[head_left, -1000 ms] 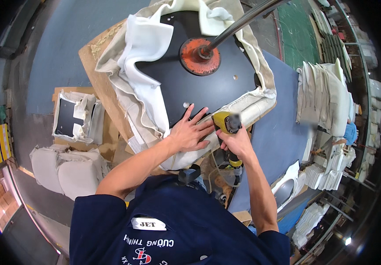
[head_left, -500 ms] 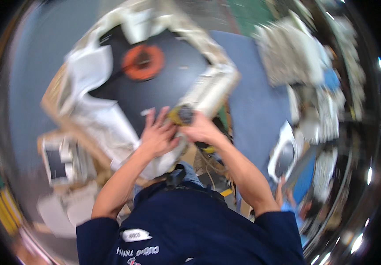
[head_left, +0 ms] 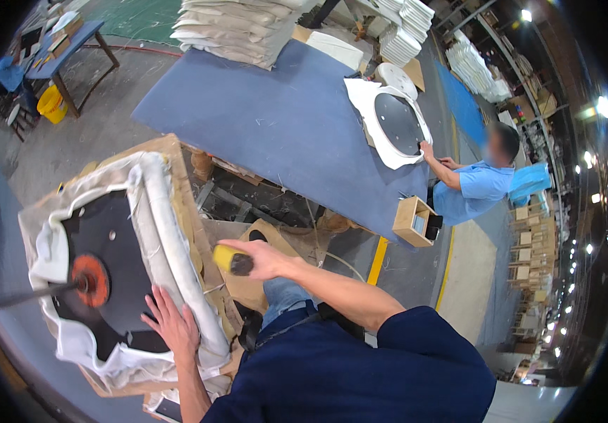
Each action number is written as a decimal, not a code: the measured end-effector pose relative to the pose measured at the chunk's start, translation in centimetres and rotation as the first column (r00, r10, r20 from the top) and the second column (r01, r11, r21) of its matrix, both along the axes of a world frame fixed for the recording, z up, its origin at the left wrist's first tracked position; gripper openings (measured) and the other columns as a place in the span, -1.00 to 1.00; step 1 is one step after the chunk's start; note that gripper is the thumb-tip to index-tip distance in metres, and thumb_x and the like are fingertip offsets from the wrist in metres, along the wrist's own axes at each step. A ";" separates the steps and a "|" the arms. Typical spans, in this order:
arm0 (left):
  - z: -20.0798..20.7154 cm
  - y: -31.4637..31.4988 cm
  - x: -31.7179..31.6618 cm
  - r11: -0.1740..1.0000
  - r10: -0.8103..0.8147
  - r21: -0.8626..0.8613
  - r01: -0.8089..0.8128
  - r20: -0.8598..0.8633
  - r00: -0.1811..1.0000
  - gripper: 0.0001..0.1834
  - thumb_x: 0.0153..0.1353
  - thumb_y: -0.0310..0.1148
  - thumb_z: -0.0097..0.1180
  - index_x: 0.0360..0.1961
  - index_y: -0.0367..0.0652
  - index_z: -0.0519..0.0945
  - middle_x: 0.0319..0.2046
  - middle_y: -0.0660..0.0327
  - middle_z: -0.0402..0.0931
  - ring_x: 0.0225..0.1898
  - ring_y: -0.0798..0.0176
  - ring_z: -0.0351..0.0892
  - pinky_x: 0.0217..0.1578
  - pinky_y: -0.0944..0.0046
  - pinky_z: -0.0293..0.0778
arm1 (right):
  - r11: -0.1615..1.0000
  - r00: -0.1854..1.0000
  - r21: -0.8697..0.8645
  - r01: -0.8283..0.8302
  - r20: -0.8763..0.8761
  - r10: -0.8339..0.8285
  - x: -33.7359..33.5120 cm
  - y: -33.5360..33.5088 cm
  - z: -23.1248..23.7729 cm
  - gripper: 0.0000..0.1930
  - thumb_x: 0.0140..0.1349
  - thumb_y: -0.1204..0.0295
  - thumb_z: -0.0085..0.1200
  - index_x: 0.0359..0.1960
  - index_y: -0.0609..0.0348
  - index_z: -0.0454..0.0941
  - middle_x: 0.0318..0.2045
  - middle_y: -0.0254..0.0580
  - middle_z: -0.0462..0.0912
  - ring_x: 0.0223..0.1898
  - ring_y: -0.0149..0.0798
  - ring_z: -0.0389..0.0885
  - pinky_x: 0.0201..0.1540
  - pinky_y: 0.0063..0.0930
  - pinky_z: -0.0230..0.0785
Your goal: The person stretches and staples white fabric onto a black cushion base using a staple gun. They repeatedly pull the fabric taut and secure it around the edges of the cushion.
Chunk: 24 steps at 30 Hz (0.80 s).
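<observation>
White soft fabric (head_left: 170, 233) wraps around a round black seat board (head_left: 113, 247) that lies on a brown cardboard-covered surface (head_left: 184, 169). The left hand (head_left: 171, 326) lies flat on the board's near edge with fingers spread. The right hand (head_left: 261, 259) is curled tight around a yellow and black hand tool (head_left: 232, 261) (held up, just beside the fabric edge). An orange round disc (head_left: 91, 280) sits on the board.

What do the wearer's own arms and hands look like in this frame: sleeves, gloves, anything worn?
Both forearms are bare up to short dark navy sleeves of a T-shirt. The left hand and right hand are bare, with no gloves. No watch, ring or wristband can be made out on either.
</observation>
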<state>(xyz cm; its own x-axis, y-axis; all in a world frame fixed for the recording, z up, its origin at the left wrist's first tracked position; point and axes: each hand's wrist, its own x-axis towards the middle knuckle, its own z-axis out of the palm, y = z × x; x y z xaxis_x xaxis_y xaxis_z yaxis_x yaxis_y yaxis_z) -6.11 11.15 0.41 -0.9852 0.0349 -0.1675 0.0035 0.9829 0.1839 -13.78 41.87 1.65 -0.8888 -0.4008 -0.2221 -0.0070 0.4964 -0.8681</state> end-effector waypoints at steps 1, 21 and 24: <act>-0.3 0.7 -0.3 0.999 0.026 -0.025 -0.025 0.009 1.000 -0.21 0.40 -0.23 -0.09 0.60 -0.18 0.01 0.63 0.10 -0.12 0.63 -0.12 -0.25 0.48 -0.41 -0.42 | 0.998 0.999 0.030 0.049 0.009 -0.050 -0.3 2.8 -2.0 -0.16 0.10 0.37 0.33 0.48 -0.09 0.27 0.14 0.12 0.65 0.13 0.14 0.65 0.18 -0.23 0.50; -6.0 10.6 -13.6 0.788 0.611 -0.038 -0.614 -0.071 0.789 -0.18 0.55 0.24 -0.51 0.64 0.00 -0.14 0.65 0.15 -0.20 0.64 -0.09 -0.31 0.45 -0.42 -0.40 | 0.248 0.339 0.407 0.879 -0.168 -0.926 -18.7 32.5 -32.8 -0.08 0.21 0.44 0.17 0.58 0.13 -0.08 0.37 0.37 0.22 0.34 0.33 0.32 0.38 0.00 0.24; -6.1 9.8 -16.2 0.772 0.634 0.027 -0.635 -0.089 0.768 -0.22 0.56 0.19 -0.45 0.64 0.07 -0.14 0.65 0.22 -0.26 0.64 -0.13 -0.41 0.44 -0.47 -0.42 | 0.363 0.457 0.380 0.851 -0.193 -0.868 -21.8 32.9 -34.2 -0.07 0.19 0.43 0.18 0.58 0.12 -0.06 0.42 0.38 0.14 0.40 0.32 0.25 0.43 -0.01 0.20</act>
